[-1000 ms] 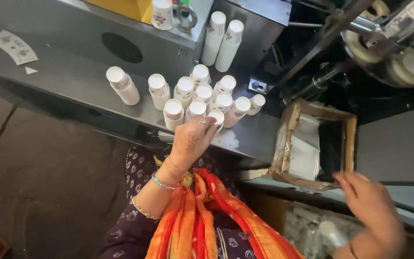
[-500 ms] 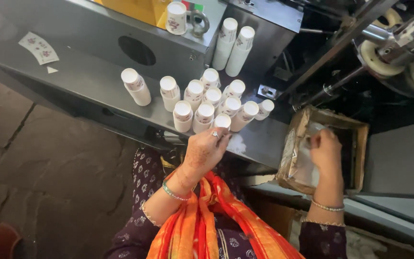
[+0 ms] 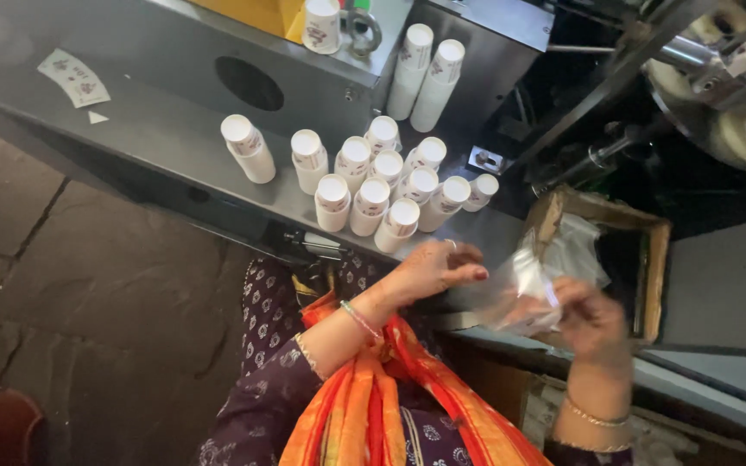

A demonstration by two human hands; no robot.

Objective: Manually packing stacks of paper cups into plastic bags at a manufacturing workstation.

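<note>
My right hand [image 3: 593,321] grips a clear plastic bag [image 3: 520,293] held in front of me, below the table edge. My left hand [image 3: 438,269] reaches toward the bag's left side with fingers curled, touching or nearly touching it; motion blur hides the contact. Just beyond my left hand, several stacks of white paper cups [image 3: 373,185] stand upside-down on the steel table [image 3: 157,129]. A cardboard box [image 3: 623,250] lined with more clear bags sits to the right of the cups.
A machine body with a round hole [image 3: 248,82] rises behind the cups, with two taller cup stacks [image 3: 425,73] leaning on it. Rollers and rods [image 3: 718,78] fill the upper right. A flat cup blank [image 3: 71,76] lies far left. Stone floor below left.
My right hand has come out of the cardboard box with a clear bag. My left hand has left the cup stacks and moved right toward the bag.
</note>
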